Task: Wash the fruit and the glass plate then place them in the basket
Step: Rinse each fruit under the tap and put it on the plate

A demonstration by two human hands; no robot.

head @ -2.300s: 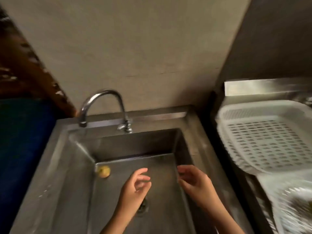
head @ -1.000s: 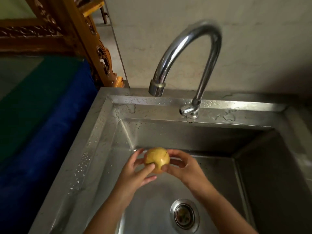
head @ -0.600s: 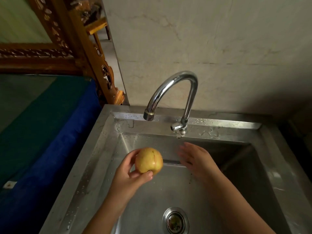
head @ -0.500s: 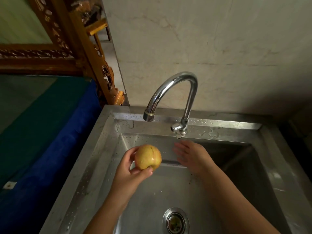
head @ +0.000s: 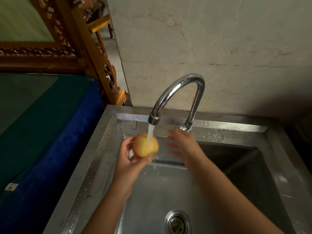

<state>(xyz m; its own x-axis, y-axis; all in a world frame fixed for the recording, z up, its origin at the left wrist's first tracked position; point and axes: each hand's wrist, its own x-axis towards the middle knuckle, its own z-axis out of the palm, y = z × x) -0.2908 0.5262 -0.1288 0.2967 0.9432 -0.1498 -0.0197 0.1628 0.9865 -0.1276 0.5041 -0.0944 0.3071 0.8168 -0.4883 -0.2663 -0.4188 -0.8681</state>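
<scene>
1. The left hand (head: 128,159) holds the fruit (head: 145,145) over the sink (head: 94,166), near the basin's back left corner; its grip is closed around the fruit, thumb below and fingers behind the left side.
2. The fruit is round and yellow with a reddish blush, and sits right under the tap (head: 179,88) spout.
3. Water (head: 150,131) runs from the spout in a white stream and lands on top of the fruit.
4. The right hand (head: 183,144) is just beside the fruit on its right, apart from it, with nothing in it; its grip is wide, fingers spread and pointing left. It is blurred.
5. The right hand's fingertips are close below the tap's base and handle; whether they touch it cannot be told.
6. Both forearms reach in from the bottom edge over the basin.
7. The drain (head: 178,222) lies at the front of the basin floor, between the two forearms.
8. Water drops dot the sink's steel rim behind and to the left of the basin.
9. A blue and green cloth (head: 42,132) covers the surface left of the sink, and carved wooden furniture (head: 94,53) stands behind it.
10. A pale marbled wall (head: 211,48) rises behind the tap.
</scene>
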